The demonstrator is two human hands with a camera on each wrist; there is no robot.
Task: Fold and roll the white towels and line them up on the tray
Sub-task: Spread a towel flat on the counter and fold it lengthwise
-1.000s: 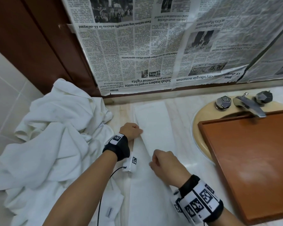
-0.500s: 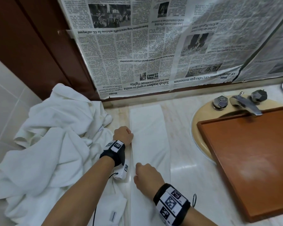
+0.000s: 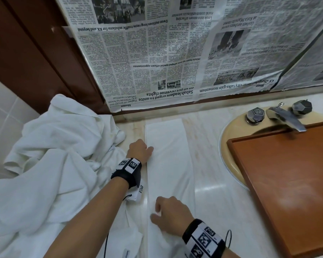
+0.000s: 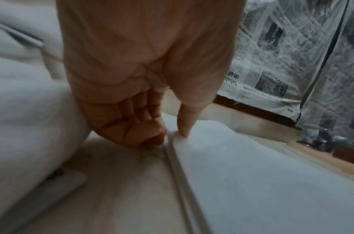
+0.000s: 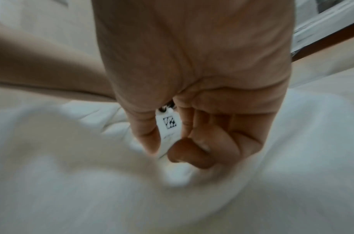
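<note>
Both hands nearer, one towel

We are looking down at a bathroom vanity: a marble counter, an oval basin with a chrome faucet, tiled wall, newspaper covering the mirror.

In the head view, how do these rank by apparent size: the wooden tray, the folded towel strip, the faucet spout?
1. wooden tray, partly cut off by the frame edge.
2. folded towel strip, partly under both hands.
3. faucet spout, clearly the smallest.
</note>
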